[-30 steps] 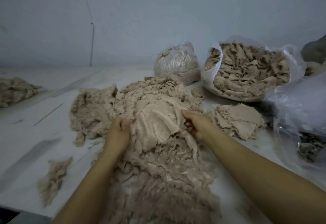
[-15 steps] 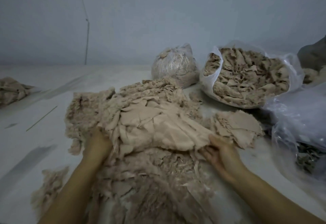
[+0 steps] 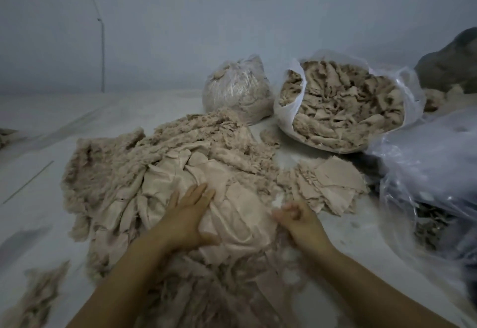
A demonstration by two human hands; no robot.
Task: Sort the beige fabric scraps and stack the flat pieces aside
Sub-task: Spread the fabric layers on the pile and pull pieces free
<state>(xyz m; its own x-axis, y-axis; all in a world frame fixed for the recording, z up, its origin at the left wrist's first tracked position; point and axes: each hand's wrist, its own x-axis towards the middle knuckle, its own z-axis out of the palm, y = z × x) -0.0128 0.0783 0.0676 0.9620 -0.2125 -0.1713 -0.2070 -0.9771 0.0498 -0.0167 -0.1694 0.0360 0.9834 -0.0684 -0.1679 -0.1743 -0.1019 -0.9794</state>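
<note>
Scraps: beige scrap heap [image 3: 160, 172] spread over the middle of the white counter [image 3: 46, 198], fluffy shredded bits at its far and left edges, larger smooth pieces bunched at its near centre.
Smooth pieces: a wrinkled bundle [image 3: 232, 214] lies on top of the heap, between the two hands.
Left hand: left hand [image 3: 185, 214] lies palm down on the bundle, fingers [image 3: 198, 193] straight and pointing away, pressing the cloth flat rather than curling round it.
Right hand: right hand [image 3: 296, 220] sits at the right edge of the bundle, just beside it; its fingers [image 3: 289, 211] are curled inward and blurred, so whether they pinch a scrap cannot be told.
Flat stack: a low stack [image 3: 333, 185] of flat pieces lies on the counter to the right of the heap, near the right hand but apart from it.
Open bag: a clear bag [image 3: 289, 110] full of crumpled scraps stands behind the stack, its mouth tilted toward the camera.
Tied bag: a smaller closed bag [image 3: 237, 92] of scraps stands to its left, against the far wall.
Plastic: loose clear plastic [image 3: 426, 172] is bunched at the right edge.
Stray scraps: a small clump [image 3: 36, 299] lies at the near left.
</note>
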